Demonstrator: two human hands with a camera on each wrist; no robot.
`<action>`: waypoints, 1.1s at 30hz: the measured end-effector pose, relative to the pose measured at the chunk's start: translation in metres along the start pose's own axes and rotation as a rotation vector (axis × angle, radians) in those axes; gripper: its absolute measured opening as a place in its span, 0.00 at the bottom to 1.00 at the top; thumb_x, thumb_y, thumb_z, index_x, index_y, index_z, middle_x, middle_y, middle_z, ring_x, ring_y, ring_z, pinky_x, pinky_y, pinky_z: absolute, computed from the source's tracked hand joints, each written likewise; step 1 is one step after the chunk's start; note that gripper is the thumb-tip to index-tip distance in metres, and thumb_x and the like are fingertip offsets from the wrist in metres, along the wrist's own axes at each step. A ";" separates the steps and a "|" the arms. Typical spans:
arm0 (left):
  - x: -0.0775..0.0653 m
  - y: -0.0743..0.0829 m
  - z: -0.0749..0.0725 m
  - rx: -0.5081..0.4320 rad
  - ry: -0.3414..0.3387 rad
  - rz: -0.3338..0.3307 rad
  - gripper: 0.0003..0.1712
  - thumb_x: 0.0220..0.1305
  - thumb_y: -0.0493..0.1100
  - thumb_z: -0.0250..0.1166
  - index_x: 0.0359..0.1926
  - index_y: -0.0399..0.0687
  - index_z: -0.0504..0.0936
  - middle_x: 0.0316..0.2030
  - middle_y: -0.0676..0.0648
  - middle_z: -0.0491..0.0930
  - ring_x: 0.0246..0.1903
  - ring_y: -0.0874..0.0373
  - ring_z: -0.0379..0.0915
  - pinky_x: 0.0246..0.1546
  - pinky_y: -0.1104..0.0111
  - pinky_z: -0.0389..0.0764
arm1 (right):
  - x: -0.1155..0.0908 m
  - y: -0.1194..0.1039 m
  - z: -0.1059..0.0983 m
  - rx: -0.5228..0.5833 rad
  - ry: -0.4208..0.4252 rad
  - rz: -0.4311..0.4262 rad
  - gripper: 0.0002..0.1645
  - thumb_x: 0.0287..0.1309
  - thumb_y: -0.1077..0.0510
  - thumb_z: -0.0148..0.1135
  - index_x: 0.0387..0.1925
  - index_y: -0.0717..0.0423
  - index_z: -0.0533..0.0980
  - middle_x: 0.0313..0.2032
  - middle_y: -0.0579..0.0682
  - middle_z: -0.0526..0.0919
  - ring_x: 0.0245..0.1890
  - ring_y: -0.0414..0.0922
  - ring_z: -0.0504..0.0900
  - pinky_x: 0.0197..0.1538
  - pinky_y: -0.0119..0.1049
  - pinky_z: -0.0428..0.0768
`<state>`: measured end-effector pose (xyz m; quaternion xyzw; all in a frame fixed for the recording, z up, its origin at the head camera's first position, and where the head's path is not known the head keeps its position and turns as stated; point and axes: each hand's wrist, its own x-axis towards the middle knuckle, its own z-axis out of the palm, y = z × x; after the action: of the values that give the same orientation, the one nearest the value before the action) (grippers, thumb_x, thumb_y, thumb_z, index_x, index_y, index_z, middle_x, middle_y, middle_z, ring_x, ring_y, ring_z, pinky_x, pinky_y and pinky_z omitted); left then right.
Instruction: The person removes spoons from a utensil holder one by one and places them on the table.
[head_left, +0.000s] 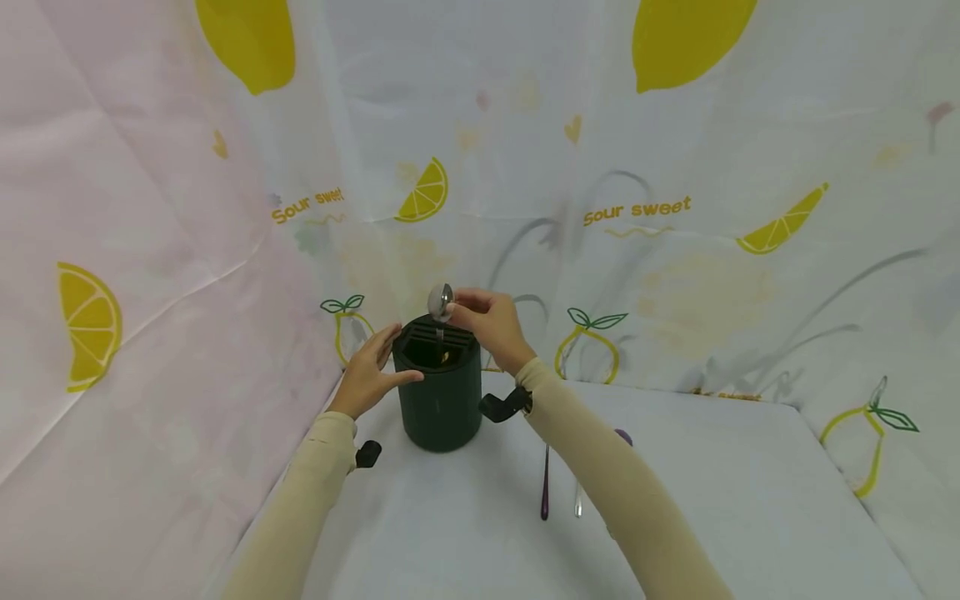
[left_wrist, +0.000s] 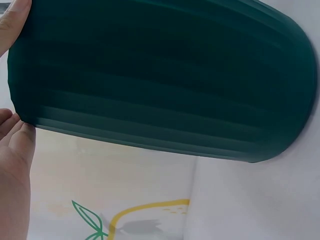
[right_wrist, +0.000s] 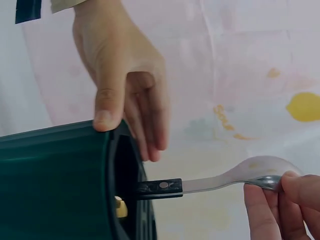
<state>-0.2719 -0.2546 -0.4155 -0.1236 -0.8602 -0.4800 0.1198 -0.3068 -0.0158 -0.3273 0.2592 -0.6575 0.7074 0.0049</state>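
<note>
My right hand (head_left: 495,325) pinches a metal spoon (head_left: 440,302) by its bowl, between thumb and fingers. The spoon's black riveted handle (right_wrist: 160,188) points down into the opening of a dark green utensil holder (head_left: 441,408), its lower end hidden inside. My left hand (head_left: 369,372) rests at the holder's left rim. Its thumb lies on the front edge and its fingers reach straight along the far side. In the left wrist view the holder's ribbed green wall (left_wrist: 160,85) fills most of the frame. Slats (head_left: 442,333) cross the back part of its top.
A small yellow item (right_wrist: 121,206) shows inside the holder. Right of it on the white table (head_left: 465,533) lie a purple handle (head_left: 545,487), a silver handle (head_left: 578,500) and a purple rounded piece (head_left: 624,436), partly behind my right forearm. Lemon-printed cloth (head_left: 487,167) hangs close behind.
</note>
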 end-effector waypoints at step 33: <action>-0.001 0.000 -0.001 0.002 -0.017 0.003 0.59 0.47 0.58 0.76 0.76 0.57 0.54 0.73 0.52 0.55 0.72 0.59 0.50 0.70 0.66 0.60 | -0.012 -0.081 -0.096 0.326 0.229 -0.161 0.18 0.58 0.73 0.64 0.50 0.76 0.76 0.43 0.60 0.82 0.45 0.51 0.83 0.53 0.45 0.83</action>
<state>-0.2708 -0.2557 -0.4154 -0.1289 -0.8615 -0.4779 0.1135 -0.3025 0.0886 -0.2572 0.2261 -0.5068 0.8266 0.0940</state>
